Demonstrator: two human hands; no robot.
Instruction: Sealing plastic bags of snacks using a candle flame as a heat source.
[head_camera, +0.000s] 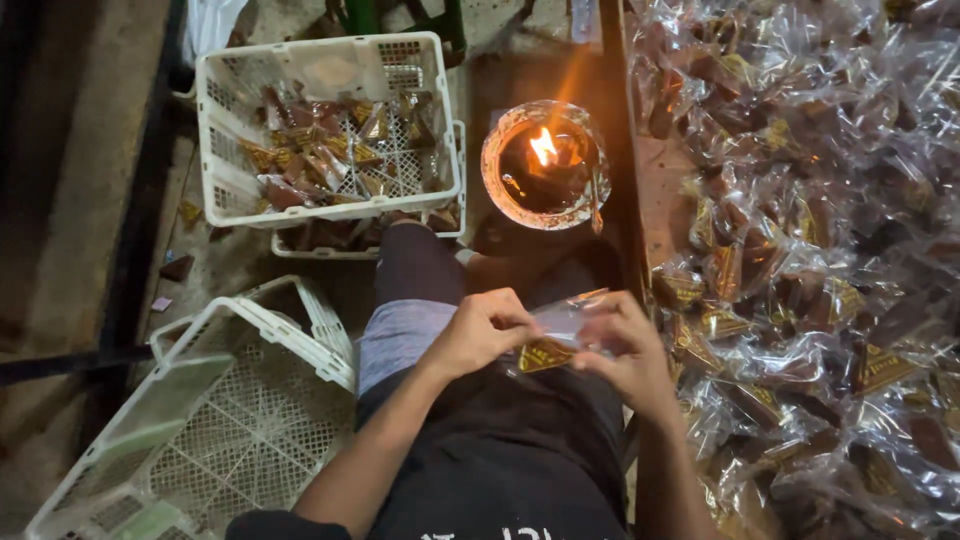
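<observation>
We start at the far side, left of the flame bowl (545, 165): a white lattice crate (215, 400) lies tilted on the ground, and we cannot make out anything inside it. Up beyond it, just left of the flame bowl, a second white crate (325, 130) holds a loose layer of small wrapped sweets (335, 150), brown pieces with gold labels in clear film (it sits on another crate of the same kind). Now the hands, below the flame bowl: our left hand (480, 330) and right hand (625, 345) are together over the lap, both pinching one small clear packet (560, 335). The packet is see-through film with a dark triangular piece and a gold label showing at its lower end, its open top held between the fingertips. The flame bowl itself is a round, foil-lined dish with a small yellow flame burning in its dark middle. Right of the flame bowl, a big heap of filled clear packets (810, 260) covers the surface, each with a brown piece and gold label, crinkled and shiny.
</observation>
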